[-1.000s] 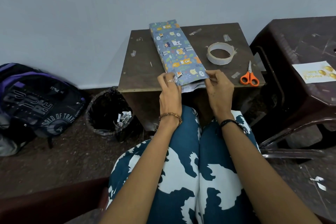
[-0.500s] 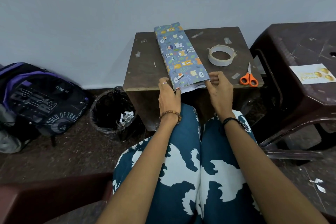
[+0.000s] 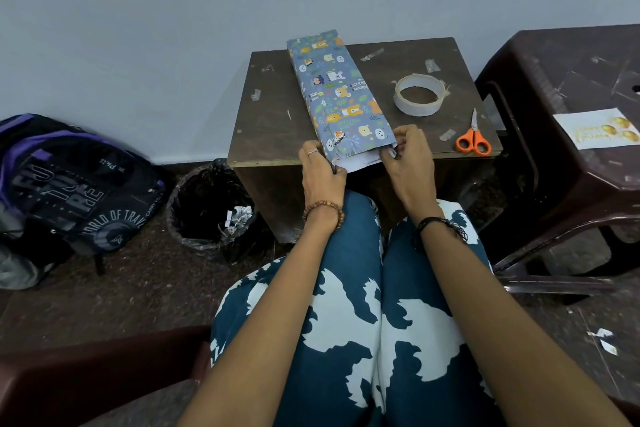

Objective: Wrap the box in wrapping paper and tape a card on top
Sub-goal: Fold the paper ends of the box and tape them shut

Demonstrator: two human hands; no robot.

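A long box wrapped in blue animal-print paper (image 3: 337,94) lies lengthwise on the small brown table (image 3: 277,121), its near end at the table's front edge. The white underside of the paper (image 3: 360,161) shows at that open near end. My left hand (image 3: 320,172) pinches the left corner of the paper end. On the other side, my right hand (image 3: 408,156) pinches the right corner. A roll of clear tape (image 3: 419,94) and orange-handled scissors (image 3: 473,139) lie to the right on the table. The white card with gold print (image 3: 597,128) rests on the dark plastic stool (image 3: 571,80) at right.
Bits of used tape stick to the tabletop. A black-lined bin (image 3: 211,208) with paper scraps stands on the floor left of the table, and a dark backpack (image 3: 65,191) lies further left. My knees sit under the table's front edge. Paper scraps (image 3: 604,340) lie on the floor at right.
Both hands stay at the near end of the wrapped box; the fingers have closed tighter on the paper corners. The camera has shifted slightly.
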